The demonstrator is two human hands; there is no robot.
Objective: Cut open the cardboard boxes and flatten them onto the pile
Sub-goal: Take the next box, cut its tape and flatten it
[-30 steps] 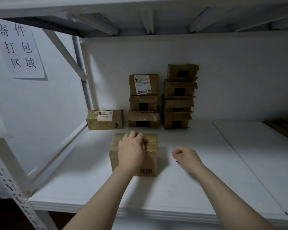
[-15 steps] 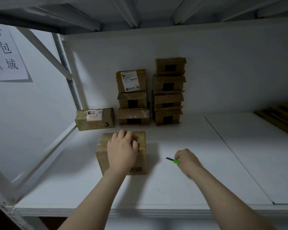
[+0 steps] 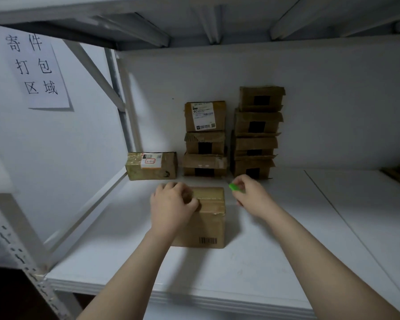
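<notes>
The left hand grips the barcoded box with curled fingers on the white shelf; the right hand pinches a green cutter just beside it. The wall sign reads 寄件打包区域.

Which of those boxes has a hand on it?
The front box with the barcode: the left hand holds its top. The boxes behind go untouched.

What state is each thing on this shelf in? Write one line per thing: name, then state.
near box: upright, taped shut.
left hand: grips the near box's top.
right hand: pinches the green cutter beside that box.
green cutter: held; blade unclear.
labelled box: sealed, lying alone.
three-box stack: standing, top box labelled.
four-box stack: standing against the wall.
</notes>
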